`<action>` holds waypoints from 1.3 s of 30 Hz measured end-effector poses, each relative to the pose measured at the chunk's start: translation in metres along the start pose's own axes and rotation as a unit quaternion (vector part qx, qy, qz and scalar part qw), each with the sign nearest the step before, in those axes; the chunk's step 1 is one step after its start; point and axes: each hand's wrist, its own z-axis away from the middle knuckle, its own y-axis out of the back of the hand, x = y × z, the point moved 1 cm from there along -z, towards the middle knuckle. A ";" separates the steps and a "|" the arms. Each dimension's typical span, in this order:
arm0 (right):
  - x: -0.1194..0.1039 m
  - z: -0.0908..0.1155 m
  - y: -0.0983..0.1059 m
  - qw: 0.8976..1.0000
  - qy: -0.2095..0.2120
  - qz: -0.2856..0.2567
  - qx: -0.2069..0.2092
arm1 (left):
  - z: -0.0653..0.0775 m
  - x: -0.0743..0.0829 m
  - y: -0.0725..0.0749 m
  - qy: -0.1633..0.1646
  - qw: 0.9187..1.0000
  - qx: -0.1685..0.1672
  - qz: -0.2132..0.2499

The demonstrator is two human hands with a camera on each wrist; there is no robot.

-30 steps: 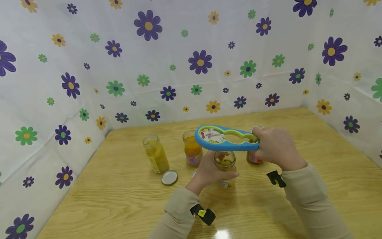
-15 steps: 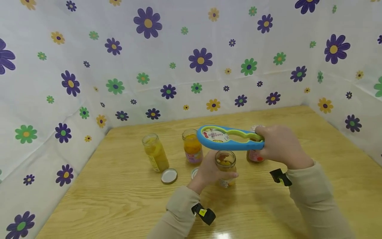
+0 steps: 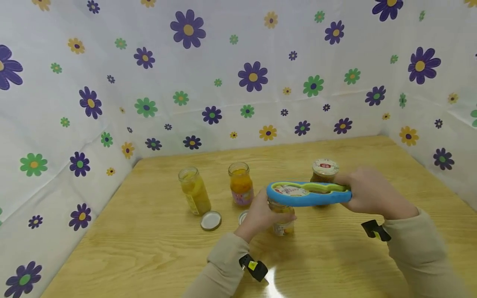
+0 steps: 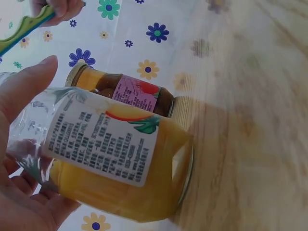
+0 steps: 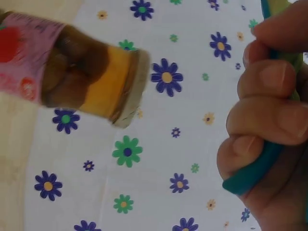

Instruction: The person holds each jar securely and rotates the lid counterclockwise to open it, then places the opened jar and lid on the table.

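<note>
My left hand [image 3: 258, 213] grips a glass jar [image 4: 110, 144] of yellow fruit, with thumb and fingers around its upper part. The jar stands upright on the table, its white label facing the left wrist camera. In my right hand [image 3: 374, 194] is the handle end of a blue and green jar opener [image 3: 309, 200]. A printed lid [image 3: 290, 190] sits inside the opener's wide loop, which overlaps the mouth of the held jar in the head view. Behind the opener stands a lidded jar [image 5: 86, 72] with a pink label and dark contents.
To the left stand a tall lidless jar [image 3: 196, 195] of yellow fruit and a lidless jar [image 3: 241, 186] with orange contents. One loose lid [image 3: 210, 221] lies on the wooden table [image 3: 149, 244]; another lid [image 3: 242, 216] is partly hidden by the left hand. A flowered cloth [image 3: 208, 82] hangs behind.
My right hand has moved right and lower with the opener and its lid, uncovering the lidded jar's top in the head view. The left hand still holds its jar in place.
</note>
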 end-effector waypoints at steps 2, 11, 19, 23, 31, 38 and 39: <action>0.003 0.006 -0.003 1.000 0.004 -0.006 -0.026 | -0.001 -0.001 0.000 -0.004 1.000 0.010 -0.004; 0.015 0.020 -0.027 0.993 -0.004 -0.012 -0.117 | -0.020 0.001 0.006 -0.008 0.996 0.018 -0.082; 0.022 0.018 -0.050 0.987 -0.015 -0.016 -0.156 | -0.044 0.006 0.012 -0.003 0.983 -0.012 -0.184; 0.026 0.018 -0.058 0.982 -0.027 -0.029 -0.183 | -0.053 0.008 0.011 0.007 0.982 -0.017 -0.187; 0.029 0.020 -0.070 0.974 -0.057 -0.066 -0.210 | -0.066 0.010 0.007 0.039 0.987 -0.022 -0.156; 0.030 0.020 -0.074 0.963 -0.082 -0.112 -0.233 | -0.072 0.011 0.006 0.045 0.982 -0.040 -0.178; 0.030 0.020 -0.074 0.962 -0.081 -0.116 -0.234 | -0.072 0.012 0.006 0.044 0.981 -0.043 -0.182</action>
